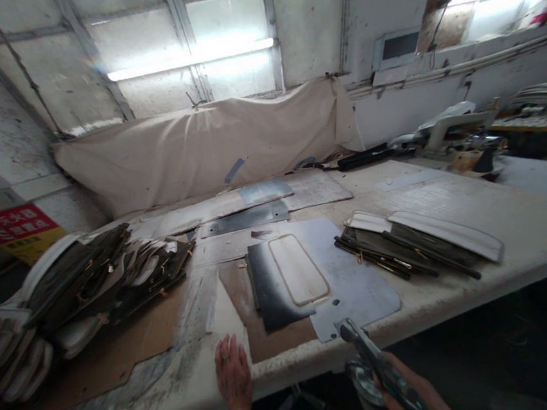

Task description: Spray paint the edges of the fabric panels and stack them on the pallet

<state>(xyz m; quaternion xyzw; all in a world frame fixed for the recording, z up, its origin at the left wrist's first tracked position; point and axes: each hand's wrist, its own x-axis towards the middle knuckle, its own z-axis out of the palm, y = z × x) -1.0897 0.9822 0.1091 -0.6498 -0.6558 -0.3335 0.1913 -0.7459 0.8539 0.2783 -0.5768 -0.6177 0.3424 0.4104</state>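
Observation:
My left hand (233,371) rests on the table's front edge with its fingers stretched out, holding nothing. In my right hand (410,390) is a metal spray gun (372,353), its nozzle pointing toward the table and a cup hanging below it. Beyond the nozzle lies a dark board (267,289) with a whitish sprayed patch. Its rounded rectangular opening shows a pale panel (299,270) with a tan border. Part of a zipper pull (243,266) sticks out at the board's left side. A light grey sheet (359,287) lies partly under the board.
Stacked dark zippered pieces (417,243) lie to the right, and a larger pile (101,279) stands on brown cardboard (145,333) at left. Flat boards (320,187) lie behind. A beige cloth (210,146) hangs along the window, and a sewing machine (454,129) sits at far right.

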